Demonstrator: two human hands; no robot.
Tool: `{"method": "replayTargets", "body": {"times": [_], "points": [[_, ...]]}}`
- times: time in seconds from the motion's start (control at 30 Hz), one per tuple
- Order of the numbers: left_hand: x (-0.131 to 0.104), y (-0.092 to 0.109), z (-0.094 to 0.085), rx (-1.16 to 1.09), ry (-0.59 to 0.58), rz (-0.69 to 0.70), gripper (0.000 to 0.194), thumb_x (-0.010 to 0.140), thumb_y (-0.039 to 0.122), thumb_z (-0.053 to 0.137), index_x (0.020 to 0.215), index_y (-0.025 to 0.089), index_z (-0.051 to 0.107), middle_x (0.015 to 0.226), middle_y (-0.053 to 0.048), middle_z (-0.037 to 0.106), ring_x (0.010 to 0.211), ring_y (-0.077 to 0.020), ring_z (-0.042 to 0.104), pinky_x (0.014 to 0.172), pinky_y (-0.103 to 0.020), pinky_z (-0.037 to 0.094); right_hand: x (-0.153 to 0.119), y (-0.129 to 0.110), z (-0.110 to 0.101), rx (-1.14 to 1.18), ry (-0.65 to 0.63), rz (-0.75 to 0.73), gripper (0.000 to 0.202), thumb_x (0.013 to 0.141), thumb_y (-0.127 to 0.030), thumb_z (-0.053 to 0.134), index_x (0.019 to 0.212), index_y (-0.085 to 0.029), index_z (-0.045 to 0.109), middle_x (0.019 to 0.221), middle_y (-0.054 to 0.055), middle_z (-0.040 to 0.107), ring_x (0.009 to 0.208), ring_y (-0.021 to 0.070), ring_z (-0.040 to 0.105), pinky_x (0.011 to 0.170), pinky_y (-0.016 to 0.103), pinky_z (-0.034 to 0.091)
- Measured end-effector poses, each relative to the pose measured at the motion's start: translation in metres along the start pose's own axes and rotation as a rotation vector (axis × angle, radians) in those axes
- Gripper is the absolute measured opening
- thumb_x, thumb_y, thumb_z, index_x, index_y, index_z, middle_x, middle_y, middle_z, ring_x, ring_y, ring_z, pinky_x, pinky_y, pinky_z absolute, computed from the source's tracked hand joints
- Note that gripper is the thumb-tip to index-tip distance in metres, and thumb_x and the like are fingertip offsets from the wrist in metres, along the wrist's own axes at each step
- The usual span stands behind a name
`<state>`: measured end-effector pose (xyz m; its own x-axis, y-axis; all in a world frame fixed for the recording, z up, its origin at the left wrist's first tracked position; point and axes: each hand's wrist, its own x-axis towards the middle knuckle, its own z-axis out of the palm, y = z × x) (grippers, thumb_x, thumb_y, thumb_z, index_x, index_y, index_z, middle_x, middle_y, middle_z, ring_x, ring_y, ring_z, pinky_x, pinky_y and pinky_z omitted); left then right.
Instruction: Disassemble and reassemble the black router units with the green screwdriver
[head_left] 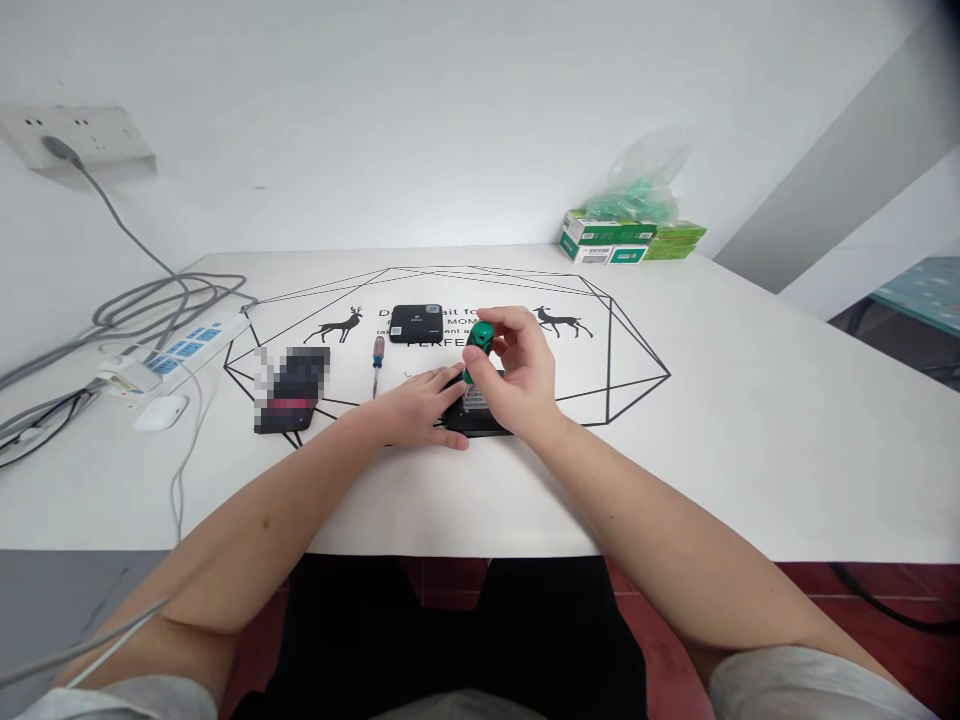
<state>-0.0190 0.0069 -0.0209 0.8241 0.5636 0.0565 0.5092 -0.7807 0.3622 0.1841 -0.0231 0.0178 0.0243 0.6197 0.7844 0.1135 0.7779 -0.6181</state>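
Observation:
My right hand [519,375] is closed around the green-and-black handle of a screwdriver [482,335], held upright. Its thin shaft points down onto a flat black device [487,418] with a printed label on top. The tip is too small to make out clearly. My left hand [420,408] grips the device's left end, thumb along the near edge and fingers reaching over the far side. Part of the device is hidden beneath both hands. Left of them, a second screwdriver [379,352] with a reddish-blue handle lies on the table. Behind sits a smaller black box [416,323].
A phone [289,400], partly pixelated, lies at left beside a white earbud case [162,412]. Farther left are a power strip [187,352] and coiled grey cables [157,295]. Green-and-white boxes [609,238] topped by a plastic bag [641,190] stand at the back right.

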Motion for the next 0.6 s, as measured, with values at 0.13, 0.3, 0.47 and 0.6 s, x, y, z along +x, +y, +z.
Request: {"method": "replayTargets", "body": {"times": [0.13,0.3,0.47,0.6], "points": [[0.001,0.007,-0.006,-0.005,0.068,-0.008,0.088,0.099,0.077,0.068,0.167,0.026,0.044,0.181,-0.02,0.03,0.165,-0.0477,0.03,0.129,-0.07,0.032,0.002,0.004,0.0,0.005,0.084,0.013,0.029,0.097,-0.036,0.071,0.125,-0.033,0.063,0.116,0.004,0.063,0.099,0.0195,0.066,0.077,0.037,0.061],[0.004,0.015,-0.012,0.062,0.348,0.019,0.034,0.103,0.055,0.072,0.114,0.023,0.073,0.163,-0.017,0.056,0.154,-0.0396,0.046,0.128,-0.062,0.037,0.008,0.016,0.0,0.017,0.243,0.08,0.035,0.099,-0.051,0.072,0.126,-0.033,0.059,0.112,0.005,0.06,0.099,0.0202,0.064,0.072,0.035,0.062],[0.009,0.011,-0.01,0.109,0.383,-0.064,0.024,0.107,0.039,0.063,0.091,0.023,0.073,0.142,-0.012,0.072,0.131,-0.0336,0.064,0.118,-0.058,0.047,0.016,0.029,-0.005,0.053,0.361,0.099,0.04,0.095,-0.057,0.074,0.124,-0.034,0.058,0.11,0.004,0.056,0.097,0.0199,0.061,0.068,0.033,0.063],[0.007,0.001,-0.016,0.198,0.359,-0.172,0.025,0.108,0.034,0.06,0.093,0.022,0.077,0.138,-0.012,0.074,0.128,-0.0348,0.064,0.112,-0.058,0.049,0.025,0.05,-0.017,0.057,0.443,0.13,0.038,0.094,-0.051,0.076,0.122,-0.033,0.058,0.111,0.003,0.057,0.097,0.0178,0.063,0.076,0.033,0.063]]}}
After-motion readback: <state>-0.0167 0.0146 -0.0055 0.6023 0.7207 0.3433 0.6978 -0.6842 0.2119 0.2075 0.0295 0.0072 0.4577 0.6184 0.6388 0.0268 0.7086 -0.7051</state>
